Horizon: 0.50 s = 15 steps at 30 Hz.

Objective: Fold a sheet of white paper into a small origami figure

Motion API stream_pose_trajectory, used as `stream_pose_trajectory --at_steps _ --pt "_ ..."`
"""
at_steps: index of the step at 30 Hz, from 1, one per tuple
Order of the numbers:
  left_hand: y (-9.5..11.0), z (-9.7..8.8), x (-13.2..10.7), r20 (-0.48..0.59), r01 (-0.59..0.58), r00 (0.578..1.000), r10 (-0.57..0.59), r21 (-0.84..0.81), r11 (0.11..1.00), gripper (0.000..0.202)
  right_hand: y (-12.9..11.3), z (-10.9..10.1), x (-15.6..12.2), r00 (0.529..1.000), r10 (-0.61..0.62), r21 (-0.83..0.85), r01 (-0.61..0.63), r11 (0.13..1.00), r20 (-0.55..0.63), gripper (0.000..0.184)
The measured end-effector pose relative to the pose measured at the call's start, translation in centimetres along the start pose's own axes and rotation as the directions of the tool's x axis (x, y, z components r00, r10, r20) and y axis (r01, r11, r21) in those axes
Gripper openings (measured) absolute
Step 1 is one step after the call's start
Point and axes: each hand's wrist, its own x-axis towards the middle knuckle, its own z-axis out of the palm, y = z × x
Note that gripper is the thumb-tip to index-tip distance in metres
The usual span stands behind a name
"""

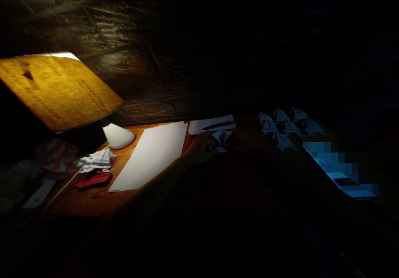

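Observation:
A small piece of folded white paper (222,137) stands between my two hands at the middle of the table. My left hand (201,148) has its fingers curled, their tips closed on the paper's left side. At the paper's right edge is my right hand (245,140), in deep shadow; its fingers appear closed on that edge, though they show only dimly. Just behind the folded paper, a knife (217,125) with a dark blade and red handle lies on some white sheets (196,127).
Several folded paper figures (288,126) stand at the right. A large white sheet (156,155) lies left of my hands. Farther left are a lamp with a white base (118,136) and yellow shade (59,93), crumpled paper (98,160), a red object (93,180) and a cord (64,187).

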Motion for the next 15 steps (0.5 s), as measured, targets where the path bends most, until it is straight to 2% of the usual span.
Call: stream_pose_trajectory --at_steps 6,15 --pt "0.23 -0.27 -0.08 0.005 -0.028 1.000 0.028 -0.008 1.000 0.019 1.02 0.56 0.43 0.998 -0.050 0.053 0.052 0.997 -0.035 0.030" --pt "0.54 -0.46 0.02 0.010 -0.008 1.000 0.008 0.004 1.000 0.020 0.21 0.05 0.10 0.999 -0.026 0.093 0.029 0.995 -0.031 0.029"
